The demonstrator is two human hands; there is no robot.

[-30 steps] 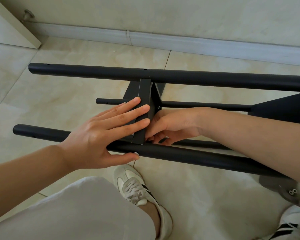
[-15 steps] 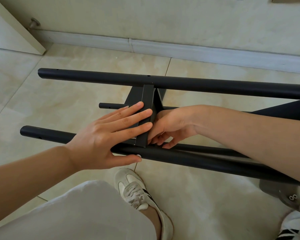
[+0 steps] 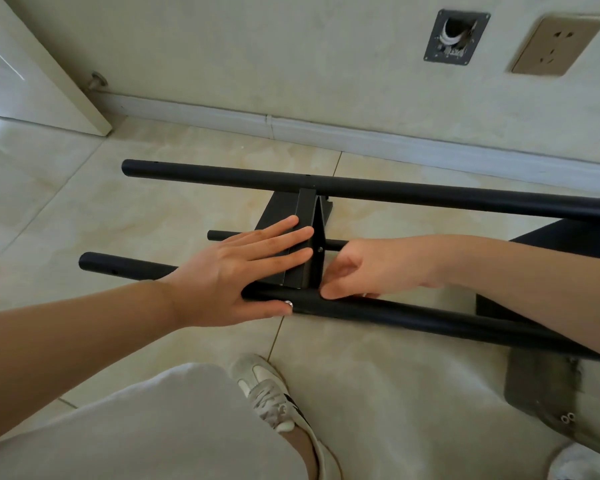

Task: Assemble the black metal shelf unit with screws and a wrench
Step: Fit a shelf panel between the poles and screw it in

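Left hand point(image 3: 222, 271) lies flat, fingers straight, pressing the black shelf panel point(image 3: 297, 268). Right hand point(image 3: 368, 268) has fingers curled against the near pole point(image 3: 413, 317), can't tell what it's pinching

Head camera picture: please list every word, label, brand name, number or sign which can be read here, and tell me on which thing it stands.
None: no readable text shows anywhere.
Shelf frame: plain black metal, no label or marking.
Shoe: dark stripes only, no brand name readable.
Wall socket: only slots, no writing.
Metal wall plate: any small marks are too blurred to read.
Left hand and right hand: cover part of the bracket.
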